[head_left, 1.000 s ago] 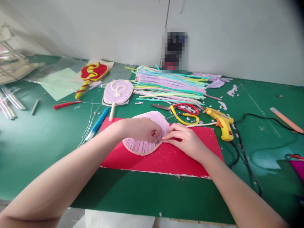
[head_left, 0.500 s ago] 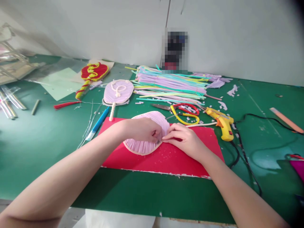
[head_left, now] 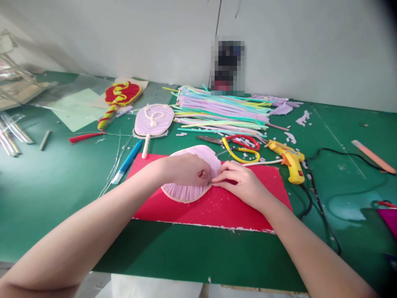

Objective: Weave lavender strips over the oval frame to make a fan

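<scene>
A lilac, fan-shaped piece (head_left: pixel 182 192) covered with rows of fuzzy pipe cleaner lies on a red board (head_left: pixel 235 213). A cream pipe cleaner (head_left: pixel 263 162) edges its lower rim, and a similar strand shows beyond my right hand; the link between them is hidden. My left hand (head_left: pixel 189 169) rests across the piece, fingers curled at its right edge, and what they grip is hidden. Facing it, my right hand (head_left: pixel 238 180) pinches with thumb and fingertips at the same rim.
Behind the board lie scissors (head_left: pixel 240 149), a yellow glue gun (head_left: pixel 293 161) with a black cord, and a bundle of pastel pipe cleaners (head_left: pixel 220 107). To the left are a finished lilac fan (head_left: pixel 155 116), a blue pen-like tool (head_left: pixel 128 161) and a red-and-yellow fan (head_left: pixel 122 93).
Both hands stay at the rim of the lilac piece. Only the left fingers shift very slightly toward the right fingertips.
</scene>
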A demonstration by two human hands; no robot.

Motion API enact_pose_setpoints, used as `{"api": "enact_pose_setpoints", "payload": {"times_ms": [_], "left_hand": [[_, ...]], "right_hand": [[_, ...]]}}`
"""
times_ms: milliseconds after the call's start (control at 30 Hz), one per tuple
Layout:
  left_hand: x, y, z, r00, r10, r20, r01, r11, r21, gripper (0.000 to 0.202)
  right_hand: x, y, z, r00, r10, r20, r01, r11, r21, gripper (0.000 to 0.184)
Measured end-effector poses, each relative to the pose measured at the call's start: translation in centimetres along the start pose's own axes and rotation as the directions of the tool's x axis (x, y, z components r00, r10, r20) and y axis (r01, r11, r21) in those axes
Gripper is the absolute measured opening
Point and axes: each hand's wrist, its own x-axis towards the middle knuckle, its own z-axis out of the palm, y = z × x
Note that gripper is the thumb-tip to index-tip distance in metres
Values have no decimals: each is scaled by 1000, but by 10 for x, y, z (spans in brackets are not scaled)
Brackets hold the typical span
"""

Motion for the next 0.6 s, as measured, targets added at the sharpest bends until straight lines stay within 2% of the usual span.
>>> {"api": "enact_pose_setpoints", "payload": {"times_ms": [600], "left_hand": [[-2, 1, -2, 1000, 19, -3, -19, 1000, -20, 20]], "right_hand": [[-1, 0, -4, 999, 28, -38, -28, 1000, 5, 13]]}}
